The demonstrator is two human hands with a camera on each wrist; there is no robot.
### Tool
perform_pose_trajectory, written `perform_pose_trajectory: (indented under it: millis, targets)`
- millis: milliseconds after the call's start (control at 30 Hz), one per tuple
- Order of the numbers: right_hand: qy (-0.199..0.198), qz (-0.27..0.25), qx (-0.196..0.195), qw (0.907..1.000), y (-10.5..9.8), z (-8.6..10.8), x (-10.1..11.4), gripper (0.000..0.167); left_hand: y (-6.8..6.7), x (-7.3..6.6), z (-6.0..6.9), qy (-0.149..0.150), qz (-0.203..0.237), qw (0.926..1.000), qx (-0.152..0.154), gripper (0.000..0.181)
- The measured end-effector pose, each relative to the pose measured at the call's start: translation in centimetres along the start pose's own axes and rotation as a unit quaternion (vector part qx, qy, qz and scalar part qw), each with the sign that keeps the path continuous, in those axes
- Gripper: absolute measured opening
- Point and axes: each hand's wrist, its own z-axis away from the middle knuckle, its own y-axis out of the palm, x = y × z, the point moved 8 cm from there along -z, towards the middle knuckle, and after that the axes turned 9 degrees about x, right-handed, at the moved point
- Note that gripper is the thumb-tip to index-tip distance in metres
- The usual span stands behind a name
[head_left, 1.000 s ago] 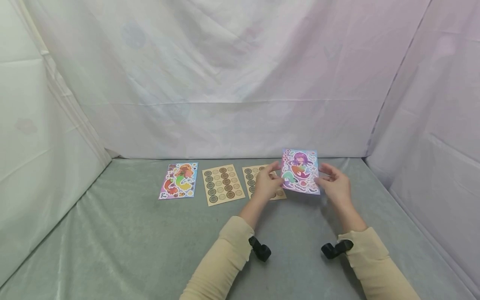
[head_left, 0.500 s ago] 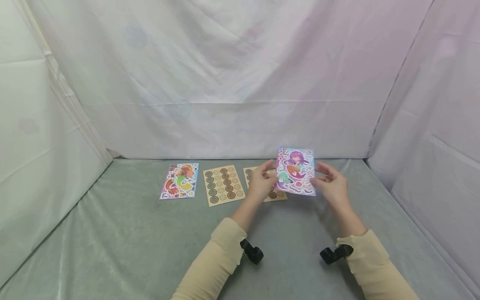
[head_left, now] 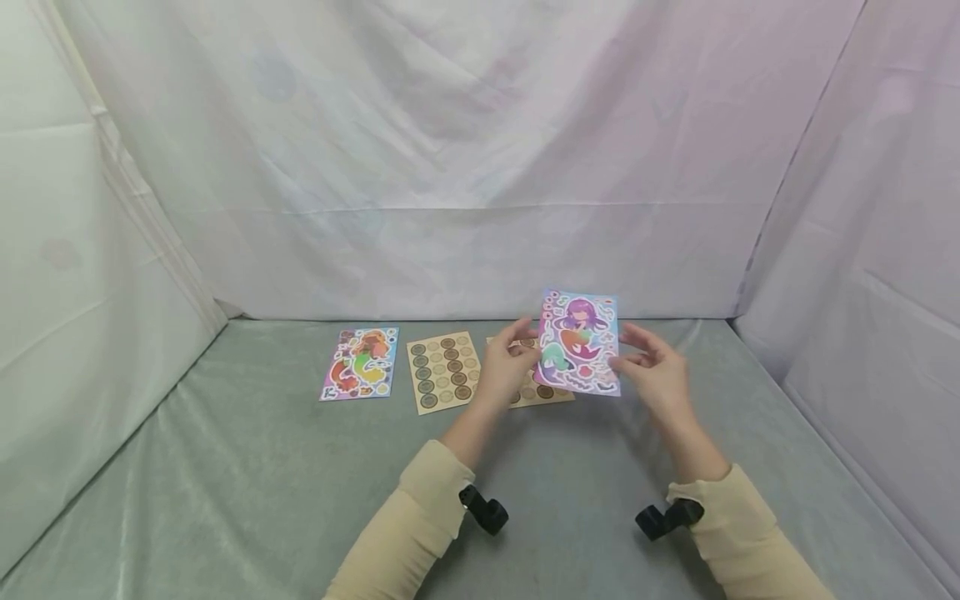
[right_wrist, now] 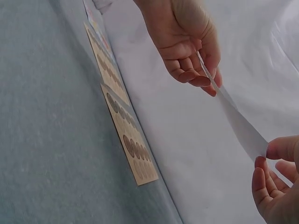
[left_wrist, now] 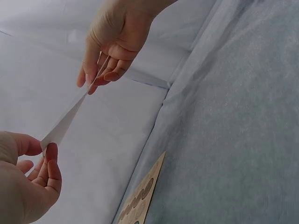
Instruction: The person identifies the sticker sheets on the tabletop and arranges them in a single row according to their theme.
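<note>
A purple-haired mermaid sticker sheet (head_left: 579,342) is held up off the table between both hands. My left hand (head_left: 501,367) pinches its left edge, thumb in front, and my right hand (head_left: 660,377) pinches the right edge low down. Seen from the left wrist, the sheet (left_wrist: 63,125) is nearly edge-on, with its white back showing. Behind the left hand and the raised sheet lies a tan sheet of round stickers (head_left: 542,395), partly covered from view. Another tan sheet (head_left: 444,372) lies left of it, fully visible.
A second mermaid sticker sheet (head_left: 360,363) lies farther left on the grey cloth-covered table (head_left: 247,467). White curtains (head_left: 450,167) stand behind and at both sides. A black wrist device (head_left: 483,510) shows at the left sleeve, another (head_left: 669,518) at the right.
Both hands have moved left with the mermaid sheet, still gripping its two edges. The sheet now hangs in front of the right-hand tan sheet. The sheets on the table lie as before.
</note>
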Motion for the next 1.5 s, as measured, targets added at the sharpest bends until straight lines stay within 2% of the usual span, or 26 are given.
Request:
perform_pose_trajectory:
  millis: [100,300,700,933,1167,1367,1500]
  targets:
    - [-0.003,-0.012,0.002,0.9999,0.4,0.5,0.7,0.058,-0.5,-0.2,0.3,-0.004,-0.002,1.0000,-0.002,0.058]
    - [0.001,0.004,0.011,0.9999,1.3,2.7,4.2,0.055,-1.3,-0.7,1.1,-0.013,0.000,0.9999,-0.005,0.058]
    - [0.005,-0.013,0.029,0.9995,2.3,3.5,5.4,0.053,-2.6,-2.0,2.3,-0.008,0.018,0.9998,0.001,0.058]
    - [-0.025,-0.023,0.046,0.9984,3.0,4.0,6.2,0.050,-3.7,-2.4,3.2,-0.012,0.027,0.9996,0.000,0.057]
    - [-0.051,-0.051,0.082,0.9940,4.0,4.5,7.0,0.051,-5.0,-2.8,4.2,0.002,0.022,0.9998,0.004,0.053]
    - [-0.061,-0.074,0.107,0.9896,5.3,5.3,7.1,0.051,-6.2,-2.7,5.3,-0.020,0.002,0.9998,0.002,0.052]
    - [-0.058,-0.077,0.116,0.9886,6.2,5.7,6.8,0.051,-6.9,-2.6,6.0,-0.019,0.018,0.9997,0.001,0.051]
